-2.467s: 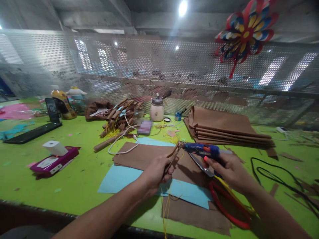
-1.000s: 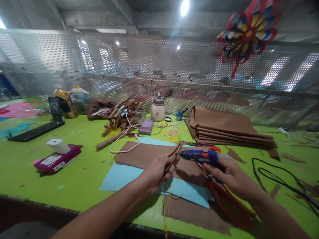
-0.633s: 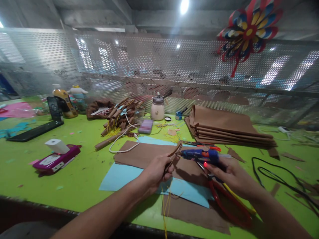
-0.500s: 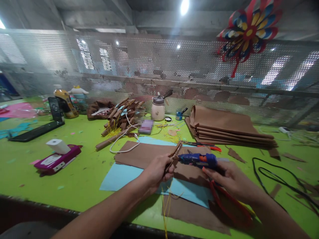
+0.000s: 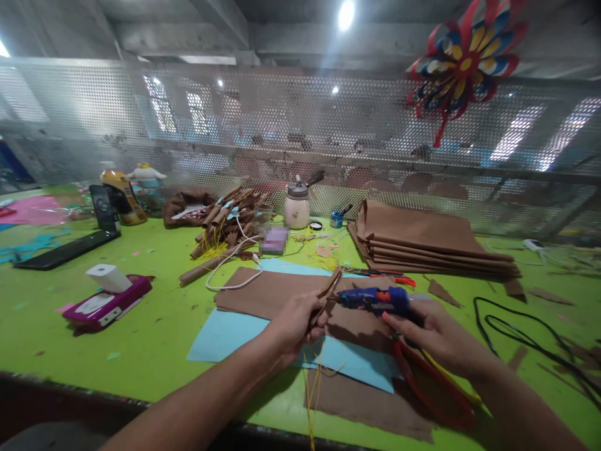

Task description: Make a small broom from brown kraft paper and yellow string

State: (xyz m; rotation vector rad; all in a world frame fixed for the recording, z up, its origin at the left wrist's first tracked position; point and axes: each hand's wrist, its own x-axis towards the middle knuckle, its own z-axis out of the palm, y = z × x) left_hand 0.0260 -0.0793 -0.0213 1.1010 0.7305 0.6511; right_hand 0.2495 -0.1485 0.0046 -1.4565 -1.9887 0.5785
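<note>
My left hand (image 5: pixel 303 322) is closed round a folded brown paper piece (image 5: pixel 332 283), whose tip sticks up above the fingers. Yellow strings (image 5: pixel 313 391) hang down below that hand. In my right hand (image 5: pixel 439 332) is a blue glue gun (image 5: pixel 378 299), its nozzle pointing left and touching or almost touching the paper piece. Red-handled scissors (image 5: pixel 434 401) lie under my right hand, partly covered by it. Beneath both hands are brown paper sheets (image 5: pixel 263 291) and light blue paper (image 5: pixel 225 335).
Folded brown paper (image 5: pixel 432 244) is stacked at the back right, and rolled brown paper pieces (image 5: pixel 235 213) are heaped at the back. A jar (image 5: pixel 297 207) stands behind. A purple power strip (image 5: pixel 107 304) lies left, a black cable (image 5: pixel 526 341) right. A perforated screen (image 5: pixel 263 125) borders the table.
Both hands hold almost the same pose, the glue gun's nozzle staying at the paper piece. The view has shifted very slightly.
</note>
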